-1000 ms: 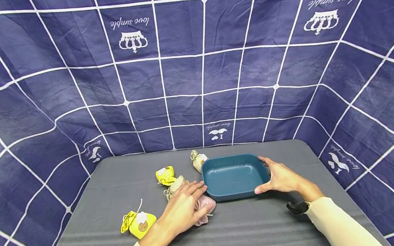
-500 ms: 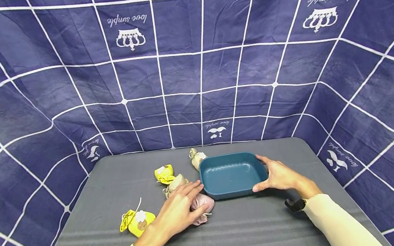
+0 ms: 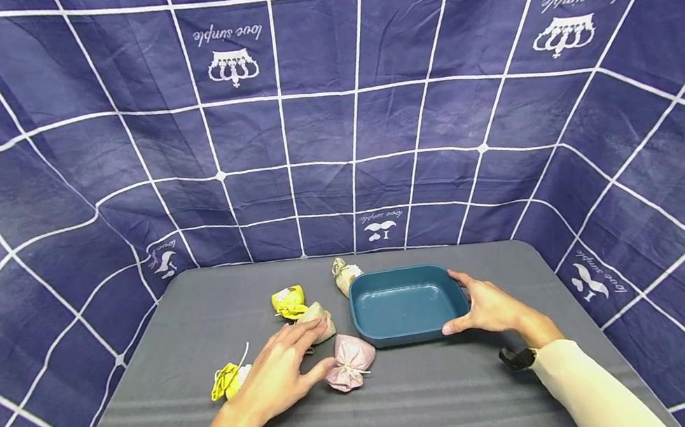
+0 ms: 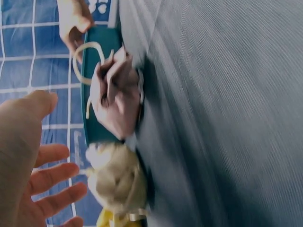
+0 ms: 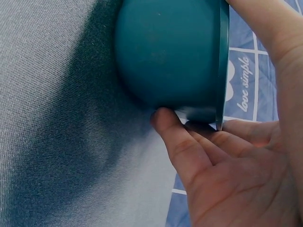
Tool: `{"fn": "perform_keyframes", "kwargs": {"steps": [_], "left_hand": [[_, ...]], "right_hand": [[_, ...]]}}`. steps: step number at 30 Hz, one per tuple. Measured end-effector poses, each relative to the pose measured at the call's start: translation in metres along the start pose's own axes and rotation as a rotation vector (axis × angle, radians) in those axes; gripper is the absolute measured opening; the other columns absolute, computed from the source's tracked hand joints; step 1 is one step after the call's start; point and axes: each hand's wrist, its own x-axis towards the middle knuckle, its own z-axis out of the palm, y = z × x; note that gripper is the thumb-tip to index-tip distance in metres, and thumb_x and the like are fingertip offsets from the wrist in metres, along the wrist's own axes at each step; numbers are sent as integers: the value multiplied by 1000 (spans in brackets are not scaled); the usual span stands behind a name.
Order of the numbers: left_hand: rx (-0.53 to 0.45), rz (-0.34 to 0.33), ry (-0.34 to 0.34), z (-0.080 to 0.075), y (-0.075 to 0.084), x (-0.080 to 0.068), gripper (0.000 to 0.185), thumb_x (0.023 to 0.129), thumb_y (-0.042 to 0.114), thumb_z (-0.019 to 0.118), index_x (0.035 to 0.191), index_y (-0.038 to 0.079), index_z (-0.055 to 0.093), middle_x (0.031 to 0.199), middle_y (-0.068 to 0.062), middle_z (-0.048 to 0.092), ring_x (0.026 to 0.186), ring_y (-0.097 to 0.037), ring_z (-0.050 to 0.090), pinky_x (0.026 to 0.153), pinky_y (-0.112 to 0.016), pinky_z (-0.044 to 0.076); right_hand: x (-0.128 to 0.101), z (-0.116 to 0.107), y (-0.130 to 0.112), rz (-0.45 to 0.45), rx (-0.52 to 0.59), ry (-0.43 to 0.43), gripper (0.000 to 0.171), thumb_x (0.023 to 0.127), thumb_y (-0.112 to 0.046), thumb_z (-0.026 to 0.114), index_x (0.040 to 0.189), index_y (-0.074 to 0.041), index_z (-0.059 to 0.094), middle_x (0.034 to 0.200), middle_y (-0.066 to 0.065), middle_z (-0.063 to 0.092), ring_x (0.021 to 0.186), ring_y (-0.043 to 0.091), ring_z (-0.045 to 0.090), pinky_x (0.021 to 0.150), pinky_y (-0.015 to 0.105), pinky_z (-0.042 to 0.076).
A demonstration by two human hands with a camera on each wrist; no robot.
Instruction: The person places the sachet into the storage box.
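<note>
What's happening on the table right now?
A person's right hand holds the right end of an empty teal tray on the grey table. The left hand hovers open over small cloth pouches: a pink pouch beside its thumb, a beige pouch at its fingertips, yellow ones nearby. None is in the tray.

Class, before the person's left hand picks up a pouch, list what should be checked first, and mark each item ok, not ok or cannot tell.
1. Teal plastic rectangular tray steadied by the right hand: ok.
2. Tray holds nothing: ok.
3. Left hand free, fingers spread: ok.
4. Pink fabric drawstring pouch uncovered, beside the left thumb: ok.
5. Beige fabric pouch at the left fingertips; touching: cannot tell.
6. Pink pouch's cord clear of the tray: cannot tell.
</note>
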Motion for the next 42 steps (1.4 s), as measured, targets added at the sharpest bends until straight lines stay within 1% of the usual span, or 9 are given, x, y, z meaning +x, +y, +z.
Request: {"fn": "perform_keyframes", "kwargs": {"steps": [3,7,11,14,19,23,26,31,42], "left_hand": [[37,-7,6,-10,-13,-10,62,98,46,93,149,14,78,156,-8,77,141,-40,76,125,-66,55],[38,-22,-14,-24,-33,-24,64,96,47,95,150,19,78,155,-3,77,138,-33,77,120,-63,59],[-22,-27,-59,-38,-51,-37,67,93,45,99,152,22,78,154,0,77,136,-26,77,113,-58,62],[-75,-33,-106,-46,-64,-45,71,90,46,101,152,23,77,154,1,77,137,-24,76,112,-57,63],[-90,-51,-177,-54,-85,-63,82,81,61,104,151,27,77,148,8,77,134,-21,76,110,-53,64],[-117,-7,-215,-55,-101,-73,91,74,63,107,150,24,77,144,7,79,129,-20,77,108,-47,65],[-154,33,-233,-53,-110,-75,92,72,57,110,150,21,77,140,4,80,126,-17,77,106,-42,65],[-201,74,-221,-51,-119,-74,88,72,47,112,148,19,77,135,2,83,122,-11,77,102,-36,64],[-287,112,-239,-49,-127,-69,77,69,33,114,134,23,75,121,12,83,108,3,72,89,-26,61]], "right_hand": [[0,0,-1,2,3,5,141,76,-54,109,175,10,34,155,37,70,138,45,75,118,65,60],[0,-1,-2,-2,5,9,141,76,-55,109,176,10,33,157,38,67,143,49,72,120,67,58],[0,-2,-3,-7,0,15,141,75,-54,110,175,10,34,156,37,68,142,47,73,120,66,58],[1,-2,-3,-13,-3,19,140,75,-53,110,175,10,35,155,37,70,140,46,74,119,66,58],[1,-1,-4,-19,-1,16,140,75,-54,110,175,10,35,155,37,69,143,47,72,120,66,58],[0,0,-4,-15,7,11,140,76,-53,110,175,11,34,156,37,69,143,48,72,119,66,58],[0,0,-3,-12,12,12,140,76,-52,110,175,11,34,155,38,69,141,47,74,118,65,59],[-1,-1,-2,-8,14,18,140,76,-52,110,175,11,34,156,38,68,141,48,73,118,66,59],[-2,1,-2,3,35,1,139,77,-52,109,176,11,32,159,40,66,139,47,75,118,66,59]]}}
